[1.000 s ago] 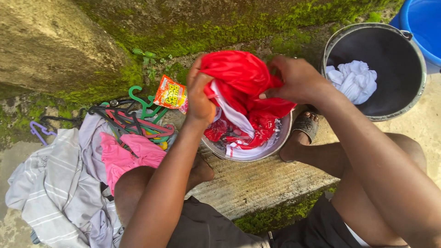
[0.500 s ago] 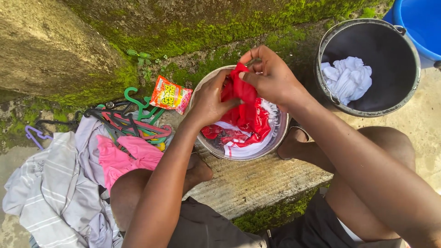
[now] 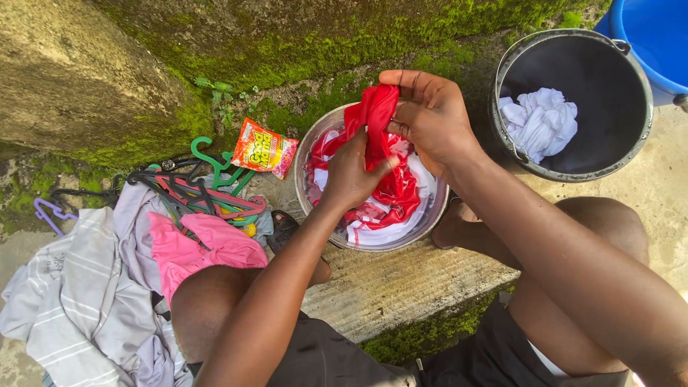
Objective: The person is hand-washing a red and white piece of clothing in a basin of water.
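Outdoors, against a moss-covered concrete wall (image 3: 93,79), the landmark is a round metal basin (image 3: 309,147) set on a concrete slab (image 3: 401,283). Left of the basin lies a heap of striped grey cloth (image 3: 79,301) with a pink garment (image 3: 204,247) on top, apparently kept dry and apart from the wet wash. Right of the basin stands a black bucket (image 3: 631,79) holding 1 wrung white cloth (image 3: 541,122), with a blue tub (image 3: 656,36) beyond it. Inside the basin, a red-and-white garment (image 3: 390,197) rests partly in the water; its red upper part is drawn up into a tight rope above the rim, a hold that suits rubbing or squeezing. The right hand (image 3: 430,118) is curled around the top of that rope, fingers closed over it. The left hand (image 3: 351,175) clamps the same fabric lower down, thumb pressed against it. Just left of the basin, a tangle of plastic hangers (image 3: 208,190) lies beside 1 orange-red detergent sachet (image 3: 265,149), within easy reach.
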